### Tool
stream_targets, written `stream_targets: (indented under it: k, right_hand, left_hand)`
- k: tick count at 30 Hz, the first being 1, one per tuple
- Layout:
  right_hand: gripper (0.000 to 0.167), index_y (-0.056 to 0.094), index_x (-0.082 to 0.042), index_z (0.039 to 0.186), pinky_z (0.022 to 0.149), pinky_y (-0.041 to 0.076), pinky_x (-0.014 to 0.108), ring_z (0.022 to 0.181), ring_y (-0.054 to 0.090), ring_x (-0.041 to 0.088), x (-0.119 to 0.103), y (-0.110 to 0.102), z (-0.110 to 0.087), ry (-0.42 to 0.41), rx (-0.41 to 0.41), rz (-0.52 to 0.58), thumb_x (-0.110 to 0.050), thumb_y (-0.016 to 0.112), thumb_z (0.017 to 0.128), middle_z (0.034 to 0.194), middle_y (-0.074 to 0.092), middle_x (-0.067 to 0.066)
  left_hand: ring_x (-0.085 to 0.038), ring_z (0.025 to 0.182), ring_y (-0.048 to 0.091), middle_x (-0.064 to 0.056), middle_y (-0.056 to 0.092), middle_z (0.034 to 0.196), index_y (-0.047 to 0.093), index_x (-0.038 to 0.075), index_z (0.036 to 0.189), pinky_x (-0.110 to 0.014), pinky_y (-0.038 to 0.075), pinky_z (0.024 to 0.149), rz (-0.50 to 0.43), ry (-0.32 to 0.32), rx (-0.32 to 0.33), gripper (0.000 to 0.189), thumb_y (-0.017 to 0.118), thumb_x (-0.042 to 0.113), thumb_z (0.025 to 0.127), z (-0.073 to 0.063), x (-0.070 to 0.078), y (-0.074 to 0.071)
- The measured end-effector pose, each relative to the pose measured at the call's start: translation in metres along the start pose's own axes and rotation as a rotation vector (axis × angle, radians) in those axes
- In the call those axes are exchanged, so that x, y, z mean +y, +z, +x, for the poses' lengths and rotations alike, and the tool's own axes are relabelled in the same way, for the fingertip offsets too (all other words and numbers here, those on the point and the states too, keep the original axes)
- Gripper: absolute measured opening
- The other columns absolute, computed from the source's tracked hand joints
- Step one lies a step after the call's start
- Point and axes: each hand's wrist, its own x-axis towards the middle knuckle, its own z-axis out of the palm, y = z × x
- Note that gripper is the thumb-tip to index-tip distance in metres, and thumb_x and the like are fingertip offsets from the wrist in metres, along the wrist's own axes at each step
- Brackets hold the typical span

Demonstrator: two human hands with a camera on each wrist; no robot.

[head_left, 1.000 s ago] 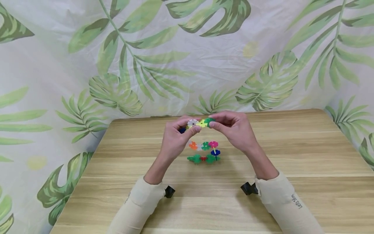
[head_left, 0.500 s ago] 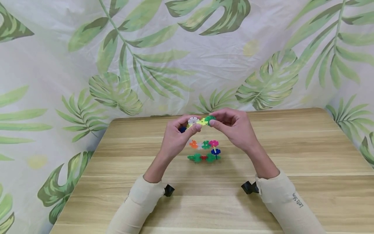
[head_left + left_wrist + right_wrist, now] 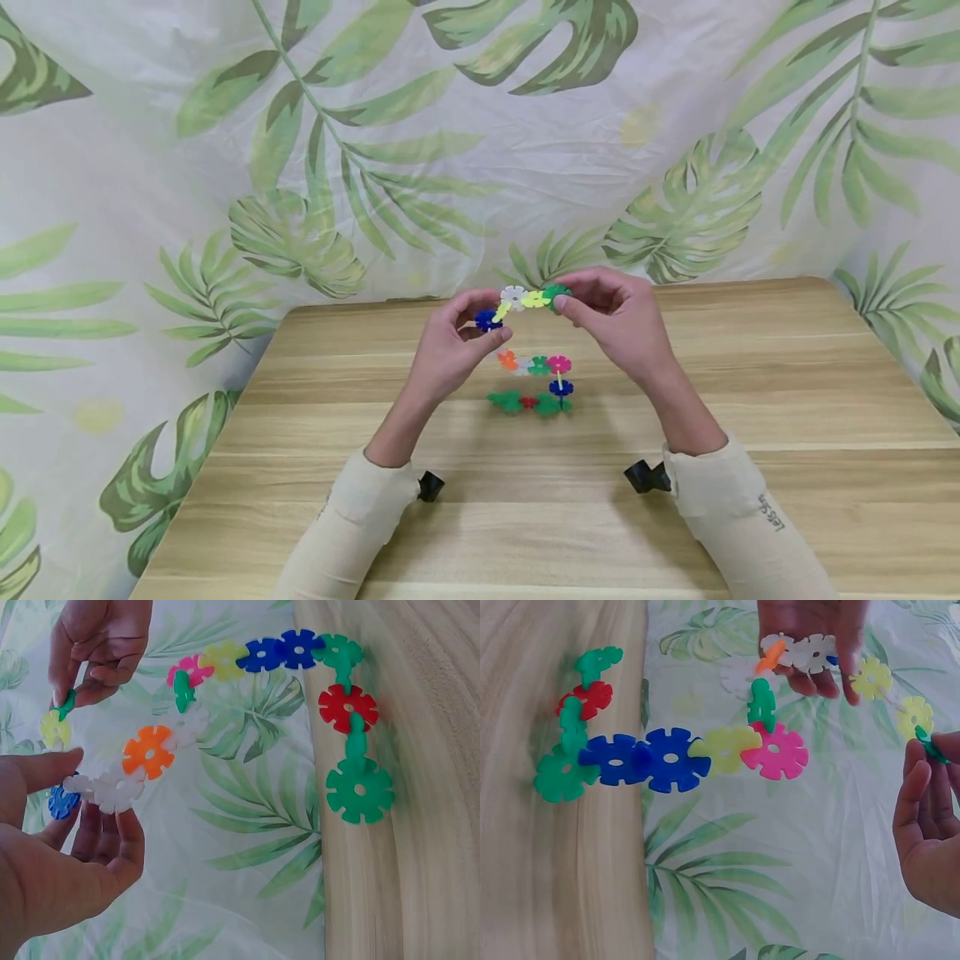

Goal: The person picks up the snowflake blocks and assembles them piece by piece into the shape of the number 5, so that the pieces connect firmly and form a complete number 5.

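Note:
A chain of interlocking plastic snowflake discs rises in a winding S shape from the table. My right hand (image 3: pixel 622 329) pinches the green disc (image 3: pixel 557 296) at its top end between thumb and fingers. Beside that disc come a yellow disc (image 3: pixel 535 300) and a white disc (image 3: pixel 513 297). My left hand (image 3: pixel 446 354) curls round the blue disc (image 3: pixel 487 321) at the bend, thumb in front and fingers behind. Lower down are an orange disc (image 3: pixel 148 753), a pink disc (image 3: pixel 775 751) and two blue discs (image 3: pixel 671 759). The base has green discs (image 3: pixel 360 790) and a red disc (image 3: pixel 348 708).
The wood-grain table (image 3: pixel 480 525) spreads under both arms. A pale cloth with green leaves (image 3: pixel 555 167) hangs behind it. Black camera mounts (image 3: pixel 430 486) sit at both sleeve cuffs.
Both hands have shifted slightly; the right has moved up and to the right with the green disc. The chain's upper part is raised and spread, showing more of the blue disc.

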Motion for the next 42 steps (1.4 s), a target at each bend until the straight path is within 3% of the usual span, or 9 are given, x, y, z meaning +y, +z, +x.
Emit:
stream_targets:
  k: [4, 10, 15, 19, 23, 29, 33, 38, 42]
  right_hand:
    - [0.019, 0.078, -0.001, 0.115, 0.066, 0.057, 0.023, 0.074, 0.068, 0.012, -0.002, -0.002, 0.000, 0.000, -0.011, -0.001, -0.004, 0.078, 0.097, 0.089, 0.076, -0.010]
    - [0.019, 0.077, 0.000, 0.116, 0.067, 0.058, 0.024, 0.074, 0.069, 0.015, -0.004, -0.006, -0.001, -0.015, -0.082, 0.016, -0.006, 0.077, 0.098, 0.090, 0.078, -0.007]
    - [0.016, 0.078, 0.000, 0.114, 0.071, 0.060, 0.024, 0.074, 0.068, 0.014, -0.003, -0.011, -0.001, -0.060, -0.149, 0.120, -0.007, 0.065, 0.107, 0.096, 0.077, -0.005]
    - [0.023, 0.080, -0.009, 0.114, 0.075, 0.061, 0.022, 0.083, 0.070, 0.009, -0.003, -0.012, 0.000, -0.055, -0.175, 0.168, -0.007, 0.057, 0.110, 0.100, 0.077, -0.006]
    - [0.024, 0.080, -0.011, 0.114, 0.079, 0.060, 0.021, 0.092, 0.073, 0.008, -0.002, -0.013, 0.000, -0.040, -0.177, 0.139, -0.004, 0.058, 0.109, 0.100, 0.079, -0.008]
    - [0.019, 0.073, 0.008, 0.119, 0.081, 0.060, 0.021, 0.094, 0.074, 0.010, -0.001, -0.013, 0.000, -0.048, -0.198, 0.114, 0.003, 0.062, 0.105, 0.100, 0.079, -0.007]
    - [0.024, 0.069, 0.011, 0.126, 0.091, 0.062, 0.024, 0.105, 0.073, 0.013, -0.001, -0.014, -0.001, -0.078, -0.276, 0.070, 0.005, 0.064, 0.103, 0.113, 0.077, -0.007]
    - [0.030, 0.072, -0.002, 0.133, 0.102, 0.060, 0.027, 0.125, 0.066, 0.013, -0.002, -0.015, -0.001, -0.136, -0.405, 0.053, 0.004, 0.062, 0.105, 0.134, 0.071, 0.003]
    - [0.028, 0.070, 0.003, 0.134, 0.103, 0.060, 0.027, 0.126, 0.066, 0.014, -0.006, -0.016, -0.002, -0.119, -0.446, 0.018, 0.000, 0.061, 0.107, 0.136, 0.070, 0.010]
  left_hand:
    - [-0.017, 0.101, 0.068, -0.015, 0.069, 0.119, 0.065, -0.001, 0.125, -0.020, 0.062, 0.083, -0.037, -0.024, 0.016, 0.031, 0.077, 0.000, 0.096, 0.001, -0.002, 0.001]
    - [-0.013, 0.100, 0.073, -0.021, 0.073, 0.112, 0.066, -0.003, 0.120, -0.024, 0.063, 0.085, -0.075, 0.004, -0.014, 0.022, 0.074, 0.000, 0.099, 0.001, -0.004, 0.002]
    - [-0.017, 0.104, 0.075, -0.028, 0.072, 0.115, 0.067, -0.004, 0.121, -0.024, 0.062, 0.091, -0.134, 0.026, -0.073, 0.019, 0.069, -0.002, 0.102, 0.001, -0.005, 0.002]
    - [-0.015, 0.103, 0.076, -0.023, 0.073, 0.114, 0.067, -0.003, 0.125, -0.024, 0.062, 0.090, -0.149, 0.029, -0.117, 0.022, 0.065, -0.004, 0.103, 0.001, -0.005, 0.003]
    - [-0.013, 0.102, 0.076, -0.022, 0.072, 0.115, 0.067, -0.002, 0.128, -0.025, 0.062, 0.092, -0.170, 0.024, -0.142, 0.025, 0.064, -0.004, 0.104, 0.000, -0.005, 0.003]
    - [-0.016, 0.103, 0.078, -0.009, 0.069, 0.108, 0.062, -0.005, 0.129, -0.034, 0.064, 0.098, -0.241, -0.002, -0.153, 0.026, 0.063, -0.008, 0.103, -0.001, -0.005, 0.004]
    - [-0.017, 0.105, 0.079, -0.004, 0.066, 0.106, 0.058, -0.006, 0.130, -0.036, 0.064, 0.098, -0.303, -0.027, -0.180, 0.029, 0.062, -0.011, 0.102, -0.001, -0.005, 0.005]
    - [-0.022, 0.108, 0.078, -0.002, 0.066, 0.108, 0.054, -0.005, 0.136, -0.030, 0.063, 0.097, -0.311, -0.026, -0.216, 0.035, 0.061, -0.010, 0.103, -0.001, -0.006, 0.005]
    - [-0.029, 0.113, 0.077, -0.003, 0.064, 0.111, 0.050, -0.006, 0.141, -0.031, 0.064, 0.098, -0.305, -0.024, -0.236, 0.039, 0.061, -0.009, 0.104, -0.002, -0.007, 0.006]
